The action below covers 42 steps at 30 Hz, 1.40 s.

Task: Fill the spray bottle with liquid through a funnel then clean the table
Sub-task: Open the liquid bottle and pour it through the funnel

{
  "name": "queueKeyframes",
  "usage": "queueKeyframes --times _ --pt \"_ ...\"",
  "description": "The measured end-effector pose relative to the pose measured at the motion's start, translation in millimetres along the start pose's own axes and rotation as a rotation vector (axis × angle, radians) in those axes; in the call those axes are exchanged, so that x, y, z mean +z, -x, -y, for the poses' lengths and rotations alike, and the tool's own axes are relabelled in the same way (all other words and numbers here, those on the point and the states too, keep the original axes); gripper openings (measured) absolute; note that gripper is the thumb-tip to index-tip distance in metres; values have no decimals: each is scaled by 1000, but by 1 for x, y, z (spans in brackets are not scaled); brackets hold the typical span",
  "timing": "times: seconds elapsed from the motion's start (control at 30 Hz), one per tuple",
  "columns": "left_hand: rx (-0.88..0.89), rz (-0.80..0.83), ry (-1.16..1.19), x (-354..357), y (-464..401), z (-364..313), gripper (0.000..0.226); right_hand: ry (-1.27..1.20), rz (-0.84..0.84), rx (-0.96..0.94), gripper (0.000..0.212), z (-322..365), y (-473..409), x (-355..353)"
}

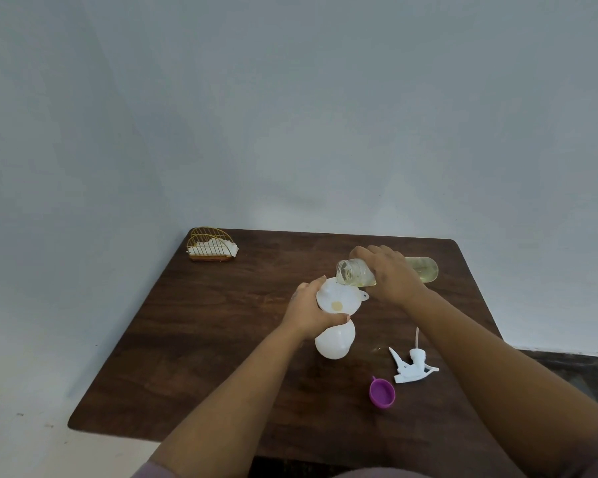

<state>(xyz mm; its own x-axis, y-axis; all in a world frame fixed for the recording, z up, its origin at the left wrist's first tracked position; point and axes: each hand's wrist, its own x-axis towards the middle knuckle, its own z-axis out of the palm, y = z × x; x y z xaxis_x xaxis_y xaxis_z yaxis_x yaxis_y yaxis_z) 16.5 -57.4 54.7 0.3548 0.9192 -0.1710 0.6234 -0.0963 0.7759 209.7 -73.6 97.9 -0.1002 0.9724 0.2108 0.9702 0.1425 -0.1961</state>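
- The filling step is in hand: the right hand [392, 276] tips a clear bottle [387, 270] of pale yellow liquid nearly flat, its open mouth just over the rim of the white funnel [339, 298].
- A small pool of yellow shows at the funnel's centre, so liquid seems to be draining through.
- The funnel sits in the neck of the white spray bottle [335, 343], which stands on the bench [221, 322] near its middle.
- The left hand [309, 310] steadies the joint; its fingers and thumb curl round the funnel's stem and the bottle neck.
- The right hand's fingers wrap closed round the clear bottle's middle.
- The spray head [411, 367] and a purple cap [382, 393] lie on the bench just to the right, apart from both bottles.
- Next, judging by this, the pour needs a slow, steady tilt so the funnel does not overflow.
- A napkin holder [212, 244] at the far left corner likely serves the wiping later.
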Motion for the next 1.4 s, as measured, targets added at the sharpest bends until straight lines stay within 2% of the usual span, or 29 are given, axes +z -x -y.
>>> queueKeyframes --times 0.57,0.87,1.4 --pt "4 -3 10 -1 1 1 96 -7 5 -2 45 3 0 0" --pt "16 -15 1 0 2 2 96 11 38 -6 50 3 2 3" --pt "31 2 -26 -3 0 0 97 -2 -11 -7 42 0 0 0"
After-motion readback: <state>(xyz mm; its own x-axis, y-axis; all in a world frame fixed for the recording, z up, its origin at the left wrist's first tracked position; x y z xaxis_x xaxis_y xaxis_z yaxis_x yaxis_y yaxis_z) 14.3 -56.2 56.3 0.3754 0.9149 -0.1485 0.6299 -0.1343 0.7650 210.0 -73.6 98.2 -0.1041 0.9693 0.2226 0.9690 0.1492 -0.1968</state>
